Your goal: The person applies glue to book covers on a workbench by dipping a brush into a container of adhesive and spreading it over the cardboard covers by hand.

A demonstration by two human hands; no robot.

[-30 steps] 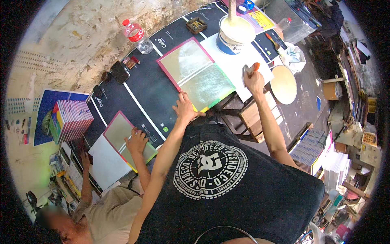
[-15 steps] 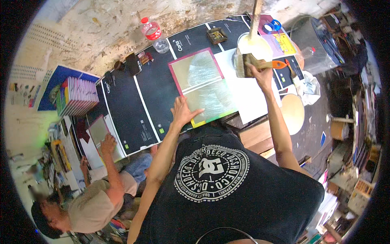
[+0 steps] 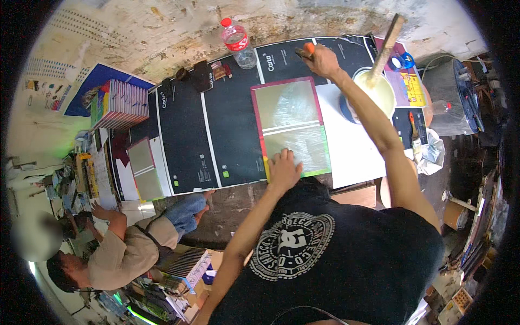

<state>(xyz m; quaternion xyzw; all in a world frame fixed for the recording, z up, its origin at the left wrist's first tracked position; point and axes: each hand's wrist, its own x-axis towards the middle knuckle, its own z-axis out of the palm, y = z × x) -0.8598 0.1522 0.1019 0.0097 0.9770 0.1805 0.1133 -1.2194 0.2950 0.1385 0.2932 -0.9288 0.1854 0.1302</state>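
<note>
On the black sheet-covered table lies a book cover (image 3: 279, 111), spread flat: two tan boards with a pale gap between them and a maroon, yellow and green border. Whitish wet streaks cover much of its right part. My left hand (image 3: 285, 169) rests on its near edge, fingers spread on the board. Beyond its far right corner, my right hand (image 3: 323, 62) is closed round a brush, whose orange handle (image 3: 309, 47) pokes out; the bristles are hidden. A tub of creamy white paste (image 3: 379, 95) stands beside my right forearm, a wooden stick (image 3: 387, 49) leaning in it.
White paper (image 3: 349, 151) lies under the tub. Another brush (image 3: 415, 130) and a crumpled plastic bag (image 3: 430, 151) are at the right edge. A water bottle (image 3: 239, 46) stands by the wall. At left are stacked books (image 3: 122, 105), a second cover (image 3: 143, 168) and a seated co-worker (image 3: 124, 249).
My right hand has moved left from the paste tub with the brush, to where the small dark tray lay. My left hand stays at the cover's near edge. The view has shifted.
</note>
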